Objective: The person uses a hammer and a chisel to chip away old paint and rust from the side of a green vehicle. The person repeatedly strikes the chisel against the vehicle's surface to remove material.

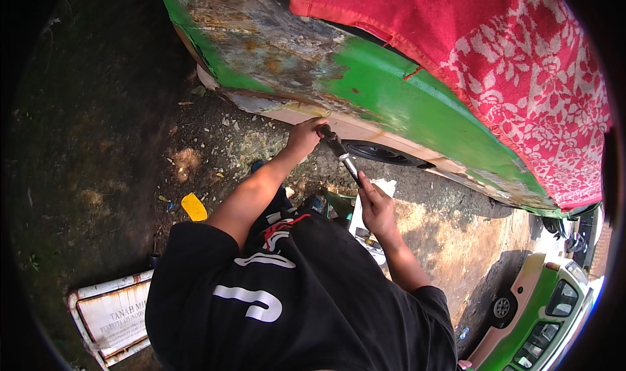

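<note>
A hand tool with a dark knobby end and a metal shaft (344,155) spans both hands beside the vehicle's lower body. My left hand (308,135) is closed around its dark upper end. Around the tool's lower end, my right hand (375,205) is closed too. Just beyond the hands runs the green vehicle body panel (391,89), with bare, rusty and grey patches towards the left. A black wheel (386,151) shows beneath the pale lower edge. The tool's exact kind cannot be told.
A red floral cloth (489,57) drapes over the vehicle. On the ground lie a yellow piece (194,207), scattered flakes and a white sheet or container (359,217). A rusty-framed sign (115,317) bearing writing is at the lower left. Another green vehicle (533,317) stands at the lower right.
</note>
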Motion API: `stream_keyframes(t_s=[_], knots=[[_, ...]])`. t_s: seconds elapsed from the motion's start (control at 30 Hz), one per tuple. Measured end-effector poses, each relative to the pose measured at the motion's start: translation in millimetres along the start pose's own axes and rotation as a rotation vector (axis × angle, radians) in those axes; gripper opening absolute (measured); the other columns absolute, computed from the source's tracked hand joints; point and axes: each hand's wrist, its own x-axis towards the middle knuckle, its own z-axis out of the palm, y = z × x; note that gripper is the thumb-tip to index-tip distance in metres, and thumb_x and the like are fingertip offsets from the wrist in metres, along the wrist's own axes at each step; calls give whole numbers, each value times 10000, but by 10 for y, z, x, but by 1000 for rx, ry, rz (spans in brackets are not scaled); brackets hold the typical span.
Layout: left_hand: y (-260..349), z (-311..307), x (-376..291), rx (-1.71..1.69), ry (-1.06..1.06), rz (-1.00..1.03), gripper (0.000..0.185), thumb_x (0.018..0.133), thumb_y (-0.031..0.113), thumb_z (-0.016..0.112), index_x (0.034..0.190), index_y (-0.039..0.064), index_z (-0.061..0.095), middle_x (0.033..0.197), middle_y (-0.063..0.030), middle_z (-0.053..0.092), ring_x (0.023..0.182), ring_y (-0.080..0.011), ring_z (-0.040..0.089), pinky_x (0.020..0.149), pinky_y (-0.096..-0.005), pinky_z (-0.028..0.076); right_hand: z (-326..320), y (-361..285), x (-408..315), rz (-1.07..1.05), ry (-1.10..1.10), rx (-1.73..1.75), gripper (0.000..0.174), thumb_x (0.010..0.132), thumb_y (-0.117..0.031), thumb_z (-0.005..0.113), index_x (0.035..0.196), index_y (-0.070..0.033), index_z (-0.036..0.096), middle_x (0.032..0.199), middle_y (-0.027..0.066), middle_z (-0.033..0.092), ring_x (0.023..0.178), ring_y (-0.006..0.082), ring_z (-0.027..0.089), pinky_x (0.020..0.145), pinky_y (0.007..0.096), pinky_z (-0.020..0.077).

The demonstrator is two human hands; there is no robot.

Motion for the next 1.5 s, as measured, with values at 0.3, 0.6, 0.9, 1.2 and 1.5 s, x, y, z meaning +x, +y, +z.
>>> stream_keyframes(t_s=[0.3,0.6,0.9,1.2,1.5], knots=[[-212,124,-15,-159,-45,-57,272,869,32,620,1138,58,650,1010,-121,713,905,-212,702,775,-314,542,144,141,-81,-167,53,-66,511,881,-74,654,1365,-220,579,713,119,578,561,316,605,515,415,489],[183,-90,136,19,-44,-130,312,950,347,612,1062,62,671,937,-127,710,860,-294,689,739,-366,519,291,90,-73,-5,116,31,476,906,-92,638,1363,-216,584,738,155,608,580,345,593,559,405,477],[161,-87,306,112,-87,-46,216,942,281,585,980,73,628,847,-171,655,809,-388,627,703,-428,497,294,87,-68,165,128,174,443,938,-51,586,1374,-130,568,804,212,643,647,282,629,641,342,500],[-121,-111,110,198,-224,-330,172,919,217,658,1016,79,687,880,-146,704,809,-303,685,739,-377,522,210,91,153,271,63,90,454,962,-77,573,1408,-142,528,849,186,625,690,176,590,682,301,490],[-128,-212,-148,-242,55,-98,171,887,77,701,1044,14,673,1007,-132,709,913,-235,684,828,-331,519,223,228,13,352,228,413,486,988,-41,540,1464,-79,452,735,-76,416,615,14,339,545,178,293]])
